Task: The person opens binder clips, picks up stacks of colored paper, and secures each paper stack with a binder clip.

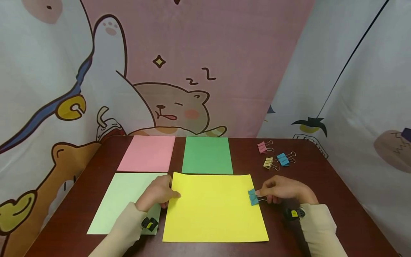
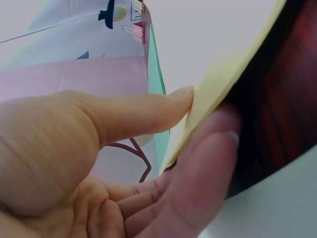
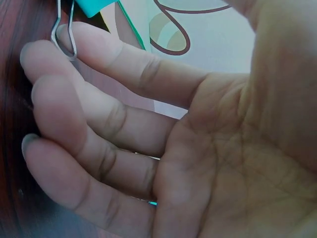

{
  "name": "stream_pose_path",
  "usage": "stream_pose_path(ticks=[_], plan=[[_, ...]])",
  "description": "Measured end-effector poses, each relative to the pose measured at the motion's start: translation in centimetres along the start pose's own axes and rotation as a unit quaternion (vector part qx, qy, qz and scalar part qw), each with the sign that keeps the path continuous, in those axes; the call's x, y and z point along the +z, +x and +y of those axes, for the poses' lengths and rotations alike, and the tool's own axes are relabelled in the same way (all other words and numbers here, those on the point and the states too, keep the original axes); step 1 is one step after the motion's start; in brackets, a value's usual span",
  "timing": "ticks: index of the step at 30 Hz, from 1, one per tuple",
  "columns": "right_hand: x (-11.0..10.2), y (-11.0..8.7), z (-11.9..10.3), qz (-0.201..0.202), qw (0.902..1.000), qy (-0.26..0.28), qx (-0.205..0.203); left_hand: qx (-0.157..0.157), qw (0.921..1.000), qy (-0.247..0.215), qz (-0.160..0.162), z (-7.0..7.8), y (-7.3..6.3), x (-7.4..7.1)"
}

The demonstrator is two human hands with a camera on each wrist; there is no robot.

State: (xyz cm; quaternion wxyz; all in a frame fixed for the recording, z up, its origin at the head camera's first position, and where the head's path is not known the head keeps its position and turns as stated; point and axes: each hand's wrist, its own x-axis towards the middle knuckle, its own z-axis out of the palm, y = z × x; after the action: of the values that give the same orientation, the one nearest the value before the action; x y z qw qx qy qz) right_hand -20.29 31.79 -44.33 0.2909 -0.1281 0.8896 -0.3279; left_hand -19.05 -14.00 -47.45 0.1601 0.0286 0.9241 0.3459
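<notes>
A sheet of yellow paper [image 1: 215, 210] lies at the front of the table, its left edge slightly lifted. My left hand [image 1: 160, 192] pinches that edge, thumb on top and fingers beneath, as the left wrist view shows with the paper edge [image 2: 208, 94]. On the paper's right edge sits a blue binder clip [image 1: 253, 197]. My right hand [image 1: 284, 189] holds the clip by a wire handle; in the right wrist view the index fingertip touches the wire handle [image 3: 72, 29], while the thumb tip is out of that view.
A pale green sheet [image 1: 128, 192] lies left of the yellow one. Behind are a pink sheet [image 1: 147, 153] and a green sheet [image 1: 208, 155]. At the back right lie a pink binder clip [image 1: 262, 147], a yellow binder clip [image 1: 268, 163] and another blue binder clip [image 1: 283, 159].
</notes>
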Motion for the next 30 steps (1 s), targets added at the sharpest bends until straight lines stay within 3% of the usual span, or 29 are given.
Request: stream_pose_path(ticks=[4,5,9,21,25,30], plan=[[-0.1,0.0,0.1,0.000,1.0000,-0.003,0.002,-0.005,0.9997,0.019,0.011,0.4,-0.3,0.0],[-0.1,0.0,0.0,0.000,1.0000,-0.003,0.004,-0.025,0.9993,0.022,0.015,1.8,-1.2,-0.4],[-0.2,0.0,0.0,0.001,1.0000,-0.004,0.007,-0.029,0.9984,0.040,0.029,2.3,-1.5,-0.4],[-0.2,-0.1,0.0,0.009,0.9999,-0.009,0.007,-0.021,0.9980,0.046,0.038,2.4,-1.7,-0.4],[-0.1,0.0,0.1,0.035,0.9993,-0.007,0.002,-0.015,0.9978,0.052,0.038,2.4,-1.9,-1.0],[-0.2,0.2,0.3,0.075,0.9972,0.000,-0.001,0.003,0.9964,0.061,0.059,2.2,-1.9,-2.3]])
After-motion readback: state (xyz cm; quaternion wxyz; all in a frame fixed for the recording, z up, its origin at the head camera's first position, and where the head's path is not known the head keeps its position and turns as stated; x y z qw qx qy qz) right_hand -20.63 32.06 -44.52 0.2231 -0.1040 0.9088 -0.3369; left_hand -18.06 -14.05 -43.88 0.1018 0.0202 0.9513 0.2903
